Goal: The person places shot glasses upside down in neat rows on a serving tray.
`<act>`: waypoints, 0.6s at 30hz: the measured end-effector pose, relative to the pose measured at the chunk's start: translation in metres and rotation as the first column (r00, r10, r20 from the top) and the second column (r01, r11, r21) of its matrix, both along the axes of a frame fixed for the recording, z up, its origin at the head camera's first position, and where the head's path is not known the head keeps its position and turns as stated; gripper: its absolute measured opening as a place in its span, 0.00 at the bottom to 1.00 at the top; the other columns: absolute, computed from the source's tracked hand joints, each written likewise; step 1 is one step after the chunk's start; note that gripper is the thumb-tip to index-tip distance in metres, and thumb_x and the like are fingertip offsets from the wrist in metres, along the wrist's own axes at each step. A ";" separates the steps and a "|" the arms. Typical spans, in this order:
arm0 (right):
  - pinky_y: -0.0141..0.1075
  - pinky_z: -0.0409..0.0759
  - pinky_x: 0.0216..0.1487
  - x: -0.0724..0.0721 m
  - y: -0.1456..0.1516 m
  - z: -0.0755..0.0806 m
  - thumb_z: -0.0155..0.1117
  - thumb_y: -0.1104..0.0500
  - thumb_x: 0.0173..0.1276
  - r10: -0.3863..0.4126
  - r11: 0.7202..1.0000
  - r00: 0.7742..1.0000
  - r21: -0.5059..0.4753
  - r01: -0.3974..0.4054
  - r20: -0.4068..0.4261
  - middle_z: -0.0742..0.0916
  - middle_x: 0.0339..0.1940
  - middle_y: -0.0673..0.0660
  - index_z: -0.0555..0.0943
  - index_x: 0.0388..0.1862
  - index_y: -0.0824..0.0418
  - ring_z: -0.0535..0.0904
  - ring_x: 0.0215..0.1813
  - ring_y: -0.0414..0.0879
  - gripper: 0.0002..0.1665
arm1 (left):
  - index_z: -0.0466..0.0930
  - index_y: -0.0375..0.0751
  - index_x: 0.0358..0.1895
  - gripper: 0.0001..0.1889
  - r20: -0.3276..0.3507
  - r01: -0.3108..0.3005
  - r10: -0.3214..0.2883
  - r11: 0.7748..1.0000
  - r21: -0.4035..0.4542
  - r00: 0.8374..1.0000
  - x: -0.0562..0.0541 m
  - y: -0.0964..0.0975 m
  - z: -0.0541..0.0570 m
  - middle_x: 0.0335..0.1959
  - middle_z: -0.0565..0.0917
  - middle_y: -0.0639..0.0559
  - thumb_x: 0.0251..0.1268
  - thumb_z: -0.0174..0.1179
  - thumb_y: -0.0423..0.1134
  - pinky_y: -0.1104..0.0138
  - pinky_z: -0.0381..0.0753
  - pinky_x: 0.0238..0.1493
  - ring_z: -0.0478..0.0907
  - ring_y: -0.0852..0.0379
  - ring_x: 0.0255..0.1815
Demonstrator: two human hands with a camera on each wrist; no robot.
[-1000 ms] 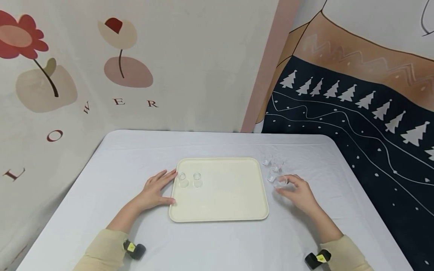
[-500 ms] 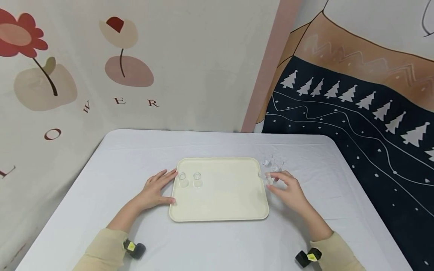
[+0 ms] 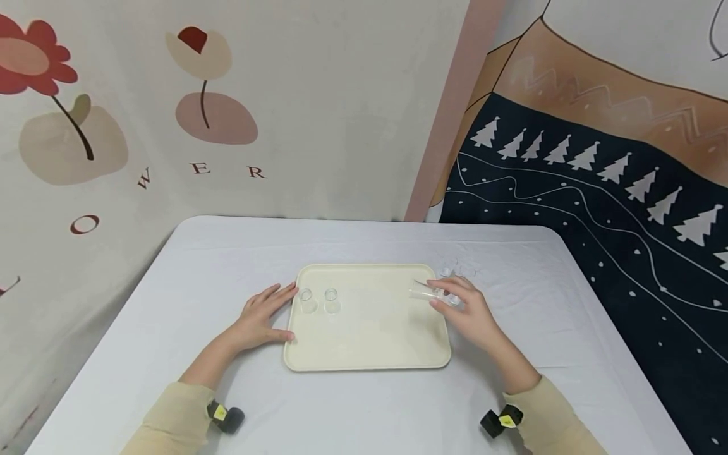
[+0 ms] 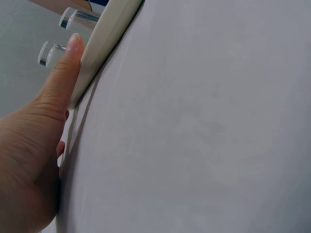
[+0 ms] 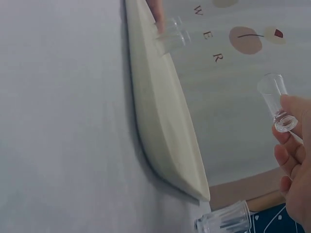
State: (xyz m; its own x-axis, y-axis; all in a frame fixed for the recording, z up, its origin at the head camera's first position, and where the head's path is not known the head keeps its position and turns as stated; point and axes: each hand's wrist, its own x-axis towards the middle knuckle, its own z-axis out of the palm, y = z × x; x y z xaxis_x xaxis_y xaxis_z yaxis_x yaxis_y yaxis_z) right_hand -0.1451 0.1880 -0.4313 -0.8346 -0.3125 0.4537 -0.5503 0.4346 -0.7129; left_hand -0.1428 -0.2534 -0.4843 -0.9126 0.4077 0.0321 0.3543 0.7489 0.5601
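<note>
Here, we see the right hand point(image 3: 469, 313) pinch 1 glass point(image 5: 273, 96). Fingers wide, the left hand point(image 3: 258, 325) likely steadies the tray point(image 3: 370, 344), 2 glasses point(image 3: 332, 301) just beside its fingertips.

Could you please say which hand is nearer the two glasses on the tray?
The left hand, beside the glasses; the right hand is at the opposite end of the tray.

Letters “OWER” point(image 3: 200, 169) on pale backdrop point(image 3: 341, 126)

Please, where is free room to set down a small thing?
Bare: the middle and near part of the tray, right of its two shot glasses; the tablecloth in front of it, between the sleeves. Crowded: beside the tray's far right corner, where more shot glasses sit near the right hand.
</note>
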 end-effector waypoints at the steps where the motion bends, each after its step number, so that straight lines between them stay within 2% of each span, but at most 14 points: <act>1: 0.42 0.74 0.44 -0.001 -0.003 0.002 0.72 0.65 0.59 0.000 1.000 1.000 -0.001 0.000 0.002 0.84 0.47 0.52 0.83 0.51 0.62 0.74 0.44 0.45 0.19 | 0.57 0.39 0.73 0.55 -0.004 0.001 -0.001 1.000 0.001 1.000 0.000 0.000 0.000 0.75 0.56 0.44 0.40 0.72 0.60 0.39 0.40 0.67 0.44 0.36 0.73; 6: 0.45 0.74 0.44 -0.006 -0.017 0.007 0.74 0.63 0.57 0.013 0.999 1.000 -0.032 -0.013 0.003 0.85 0.46 0.53 0.84 0.49 0.61 0.75 0.44 0.53 0.19 | 0.58 0.38 0.73 0.55 -0.008 0.000 0.000 1.000 0.006 1.000 0.001 0.001 0.001 0.74 0.57 0.43 0.40 0.72 0.60 0.38 0.40 0.66 0.44 0.35 0.73; 10: 0.47 0.73 0.45 -0.009 -0.029 0.008 0.74 0.61 0.57 0.025 0.998 1.000 -0.053 -0.025 0.011 0.86 0.45 0.52 0.85 0.48 0.60 0.75 0.44 0.52 0.18 | 0.57 0.38 0.73 0.56 0.005 -0.003 0.003 1.000 -0.002 1.000 0.000 0.001 0.001 0.75 0.56 0.44 0.39 0.72 0.60 0.39 0.39 0.67 0.43 0.36 0.74; 13: 0.46 0.73 0.45 -0.011 -0.038 0.009 0.74 0.61 0.57 0.032 0.998 0.999 -0.054 -0.031 0.022 0.86 0.45 0.50 0.85 0.48 0.59 0.75 0.43 0.50 0.18 | 0.57 0.39 0.73 0.56 0.015 -0.003 0.003 1.000 -0.007 1.000 0.000 0.000 0.000 0.75 0.56 0.44 0.39 0.72 0.61 0.40 0.39 0.67 0.43 0.37 0.74; 18: 0.48 0.75 0.44 -0.016 -0.053 0.008 0.73 0.64 0.58 0.075 0.995 0.997 -0.075 -0.072 0.027 0.85 0.44 0.51 0.85 0.47 0.63 0.75 0.43 0.56 0.17 | 0.57 0.39 0.73 0.57 0.020 -0.004 0.004 1.000 -0.005 1.000 -0.001 0.000 0.000 0.75 0.56 0.44 0.39 0.72 0.61 0.40 0.39 0.67 0.42 0.37 0.74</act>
